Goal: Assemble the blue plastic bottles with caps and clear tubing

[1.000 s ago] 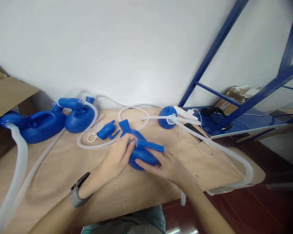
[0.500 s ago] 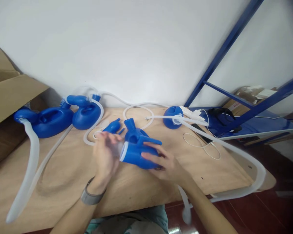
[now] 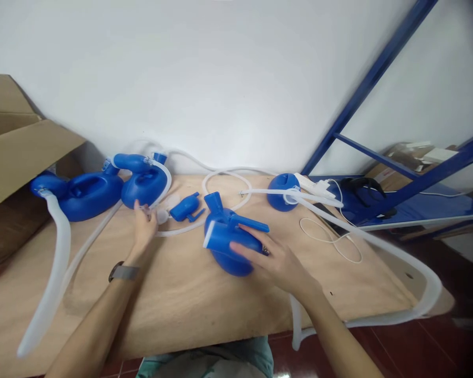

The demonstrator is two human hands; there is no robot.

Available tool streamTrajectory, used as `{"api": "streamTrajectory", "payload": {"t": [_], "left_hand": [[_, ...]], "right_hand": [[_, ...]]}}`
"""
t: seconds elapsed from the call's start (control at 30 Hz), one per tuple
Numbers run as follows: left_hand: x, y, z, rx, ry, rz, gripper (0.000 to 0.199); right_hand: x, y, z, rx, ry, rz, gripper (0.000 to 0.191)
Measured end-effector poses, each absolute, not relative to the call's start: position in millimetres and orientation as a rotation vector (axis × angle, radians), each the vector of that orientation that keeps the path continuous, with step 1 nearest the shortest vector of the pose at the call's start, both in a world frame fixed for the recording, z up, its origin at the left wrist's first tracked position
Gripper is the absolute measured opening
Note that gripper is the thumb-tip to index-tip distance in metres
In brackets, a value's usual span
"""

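Observation:
My right hand (image 3: 278,260) grips a blue plastic handled cup (image 3: 230,237) with a white rim, its mouth turned left. Directly behind and below the cup is a blue bottle (image 3: 236,265) with a flared neck; whether the two touch I cannot tell. My left hand (image 3: 145,226) reaches to the left, fingers pinched together in front of a rounded blue bottle (image 3: 145,186). Something pale shows at those fingertips, too small to name. Just right of them lie a translucent cap-like piece (image 3: 163,216) and a small blue handled cup (image 3: 185,208).
More blue bottles (image 3: 90,194) with white hoses (image 3: 57,247) stand at the left, beside an open cardboard box (image 3: 35,152). At the back right is another blue bottle (image 3: 281,191); its hose (image 3: 402,252) loops past the table edge. A blue metal frame (image 3: 370,84) rises at right.
My left hand has moved from the mouth of the blue handled cup leftward to the rounded bottle. The cup remains in my right hand, turned slightly. The view has shifted a little.

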State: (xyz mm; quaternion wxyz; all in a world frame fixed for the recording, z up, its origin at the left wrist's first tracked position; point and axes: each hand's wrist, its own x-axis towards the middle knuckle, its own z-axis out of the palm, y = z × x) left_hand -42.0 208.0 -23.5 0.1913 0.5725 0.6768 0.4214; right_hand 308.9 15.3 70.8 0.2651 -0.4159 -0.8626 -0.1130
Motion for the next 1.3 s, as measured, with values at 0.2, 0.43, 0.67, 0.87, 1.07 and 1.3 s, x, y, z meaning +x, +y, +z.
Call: {"api": "streamTrajectory", "payload": {"t": [0.2,0.43,0.67,0.87,1.07,1.3], "left_hand": [[-12.8,128.7,16.1,1.803,1.8,1.518,0.078],[20.9,60.6,70.2,2.224,0.956,1.228,0.039],[-13.1,96.7,69.9,2.175,0.893,0.911,0.057],[-32.5,175.6,20.4,2.248,1.672,0.686,0.038],[-10.4,130.3,22.5,1.954,1.381,1.013,0.054],[20.8,69.2,61.5,1.779,1.112,1.073,0.051]], "right_hand": [[295.7,23.5,71.9,-1.149,-2.415,-0.37,0.065],[286.6,24.7,76.9,-1.024,-2.449,-0.167,0.061],[326.6,15.0,96.9,-0.974,-2.516,-0.027,0.063],[329.2,15.8,92.6,-1.038,-2.427,-0.177,0.064],[300.4,24.7,80.6,-1.124,-2.473,-0.316,0.053],[275.5,22.0,79.2,-1.0,-2.412,-0.253,0.018]]}}
